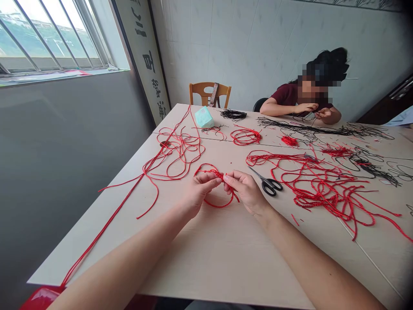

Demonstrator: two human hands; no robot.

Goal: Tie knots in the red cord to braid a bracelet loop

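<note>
Pale tabletop [226,249] fills the view, set in a white-tiled room with a barred window [48,34] up at the left. Near its middle, the left hand [199,189] and the right hand [245,189] are both pinched closed on a braided red cord [209,171]. The thumbs and fingertips of the two hands nearly meet at the same spot on it. The cord arches up behind the left hand and hangs in a small loop below the fingers, lying on the table. Black-handled scissors [268,183] lie just beside the right hand, blades closed. Beyond them, to the right, spreads a tangled heap of red cords [322,189]. Long loose red strings [180,150] curl to the left, and some trail off the table's near left edge. Farther back sit a mint-green packet [204,117], strands of black cord [322,129] and a wooden chair [209,88]. At the far side a person in a dark red shirt [287,94] leans on the table with both hands together.
</note>
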